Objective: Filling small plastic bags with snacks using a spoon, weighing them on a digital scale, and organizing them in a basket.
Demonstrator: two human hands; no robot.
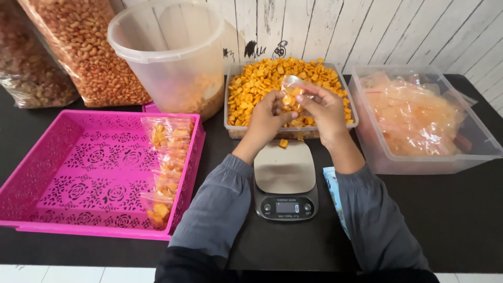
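My left hand (264, 118) and my right hand (326, 109) are raised together over the near rim of a clear tub of orange square crackers (260, 78). Between their fingers they pinch a small clear plastic bag (291, 97) with a few crackers inside. Below the hands stands a small digital kitchen scale (285, 181) with a steel plate; one loose cracker (283, 142) lies at its far edge.
A pink perforated tray (78, 173) at left holds several filled small bags (166, 167) along its right side. A large clear bucket (173, 52) stands behind it, sacks of nuts (84, 47) beside. A clear bin of empty bags (419, 118) sits at right.
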